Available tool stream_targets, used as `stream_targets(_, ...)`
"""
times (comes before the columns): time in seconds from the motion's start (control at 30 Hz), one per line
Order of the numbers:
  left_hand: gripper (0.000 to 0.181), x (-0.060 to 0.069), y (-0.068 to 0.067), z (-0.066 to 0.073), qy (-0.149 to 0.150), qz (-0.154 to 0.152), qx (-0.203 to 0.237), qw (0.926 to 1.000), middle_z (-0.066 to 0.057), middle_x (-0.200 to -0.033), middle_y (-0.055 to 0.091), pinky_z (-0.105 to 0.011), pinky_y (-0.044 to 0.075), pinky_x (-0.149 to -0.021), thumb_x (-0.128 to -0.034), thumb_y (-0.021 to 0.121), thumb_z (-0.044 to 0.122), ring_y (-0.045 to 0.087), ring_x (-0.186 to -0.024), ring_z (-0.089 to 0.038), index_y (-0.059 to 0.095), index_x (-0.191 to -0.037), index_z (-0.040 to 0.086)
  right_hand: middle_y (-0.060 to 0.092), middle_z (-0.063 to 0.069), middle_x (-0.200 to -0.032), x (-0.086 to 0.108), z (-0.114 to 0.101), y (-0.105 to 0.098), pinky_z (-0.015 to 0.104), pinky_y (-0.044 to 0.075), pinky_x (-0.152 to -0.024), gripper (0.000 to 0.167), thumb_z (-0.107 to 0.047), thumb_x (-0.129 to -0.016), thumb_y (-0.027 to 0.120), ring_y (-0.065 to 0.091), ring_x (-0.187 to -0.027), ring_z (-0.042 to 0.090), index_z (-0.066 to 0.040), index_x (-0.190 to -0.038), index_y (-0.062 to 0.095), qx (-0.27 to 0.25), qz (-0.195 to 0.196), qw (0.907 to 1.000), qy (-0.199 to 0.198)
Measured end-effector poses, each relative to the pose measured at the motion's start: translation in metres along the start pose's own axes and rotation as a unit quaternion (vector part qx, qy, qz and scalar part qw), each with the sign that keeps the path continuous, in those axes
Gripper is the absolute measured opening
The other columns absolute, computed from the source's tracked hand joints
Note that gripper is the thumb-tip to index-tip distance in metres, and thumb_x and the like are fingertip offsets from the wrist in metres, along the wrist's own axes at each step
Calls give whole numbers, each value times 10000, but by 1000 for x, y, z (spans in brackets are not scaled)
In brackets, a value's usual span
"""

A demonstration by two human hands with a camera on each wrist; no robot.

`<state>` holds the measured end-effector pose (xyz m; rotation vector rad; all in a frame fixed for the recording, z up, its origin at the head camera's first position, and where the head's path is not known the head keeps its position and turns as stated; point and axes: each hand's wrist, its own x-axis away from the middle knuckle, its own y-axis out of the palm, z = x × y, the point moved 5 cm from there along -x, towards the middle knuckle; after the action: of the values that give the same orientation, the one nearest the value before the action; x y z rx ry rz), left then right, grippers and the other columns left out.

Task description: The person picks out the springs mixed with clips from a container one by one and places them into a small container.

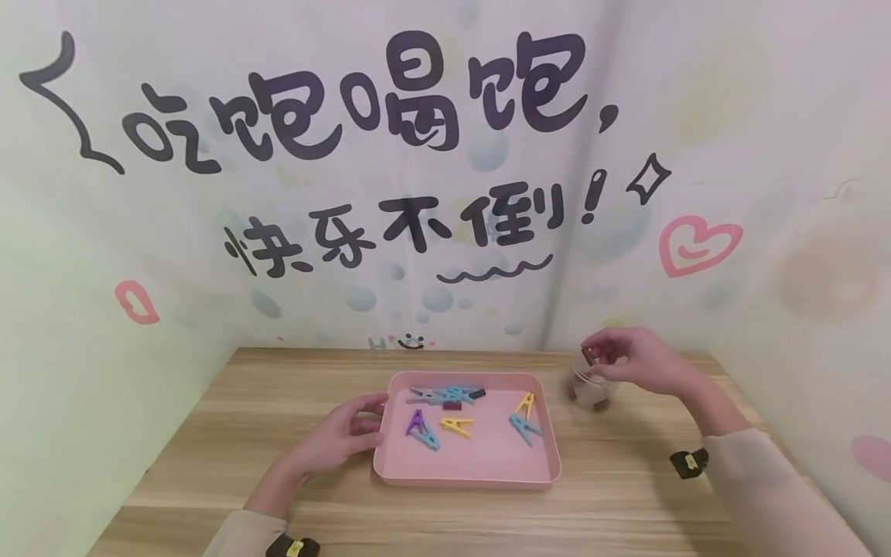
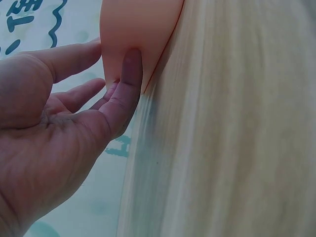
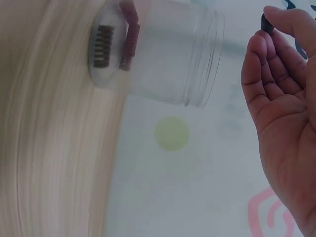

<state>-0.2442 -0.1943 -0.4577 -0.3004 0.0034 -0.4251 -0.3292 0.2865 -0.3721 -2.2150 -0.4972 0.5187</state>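
In the head view, my right hand (image 1: 636,360) pinches a small dark ridged piece (image 1: 588,356) between thumb and fingertips, just over the mouth of a clear jar (image 1: 590,387). The right wrist view shows this dark piece (image 3: 266,23) end-on, its kind unclear. Inside the jar (image 3: 168,54) lie a brown ridged piece (image 3: 103,47) and dark red pieces (image 3: 131,42). My left hand (image 1: 341,433) touches the left side of a pink tray (image 1: 480,460), fingers and thumb spread along its wall. The left wrist view has these fingers (image 2: 121,94) against the tray's wall (image 2: 138,24).
Several clothes pegs lie in the tray: yellow (image 1: 455,425), purple (image 1: 416,422) and blue (image 1: 525,429) among them. A dark red block (image 1: 452,405) and a black one (image 1: 477,394) lie near them. A printed curtain (image 1: 418,193) hangs behind the wooden table (image 1: 612,495).
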Motion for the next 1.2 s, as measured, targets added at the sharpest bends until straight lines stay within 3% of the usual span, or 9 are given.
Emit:
stream_targets(0.4, 674, -1, -1, -2, 1, 4, -79, 10000, -305, -1504, 478, -369, 608, -994, -1019, 689, 17, 608, -1289, -438, 351, -1594, -78, 715, 35, -970, 4, 23, -8, 261, 606, -717, 348, -70, -896, 856, 655, -860, 188, 10, -1209, 727, -103, 238, 9990, 351)
stream_targets(0.53, 671, -1, -1, -2, 20, -50, -91, 9999, -296, -1499, 485, -372, 607, -996, -1028, 686, 32, 609, -1286, -432, 347, -1595, -81, 719, 61, -1004, 5, 26, -8, 276, 603, -738, 370, -104, -902, 857, 653, -883, 215, 4, -1230, 725, 122, 399, 9986, 335)
stream_targets(0.7, 668, -2, -1, -2, 55, -92, -66, 9999, -298, -1497, 486, -365, 606, -996, -1033, 676, 26, 606, -1286, -438, 334, -1594, -95, 679, 163, -1279, 5, 26, -8, 495, 563, -972, 600, -244, -914, 870, 629, -1117, 343, -30, -1419, 628, 484, 630, 9965, 268)
stream_targets(0.83, 669, -1, 0, -1, 80, -63, -52, 9999, -310, -1503, 479, -365, 601, -1006, -1031, 672, 16, 600, -1294, -450, 330, -1594, -100, 552, 221, -1500, 5, 24, -7, 670, 438, -1106, 780, -318, -909, 876, 516, -1325, 448, -32, -1534, 508, 306, 582, 9974, 278)
stream_targets(1.2, 665, -1, 0, -2, 103, -28, -100, 9999, -318, -1507, 479, -368, 599, -1010, -1025, 674, 11, 603, -1289, -450, 341, -1591, -96, 545, 160, -1534, -4, 12, 3, 648, 440, -1117, 798, -307, -885, 899, 507, -1361, 413, -106, -1552, 508, 203, 598, 9979, 109)
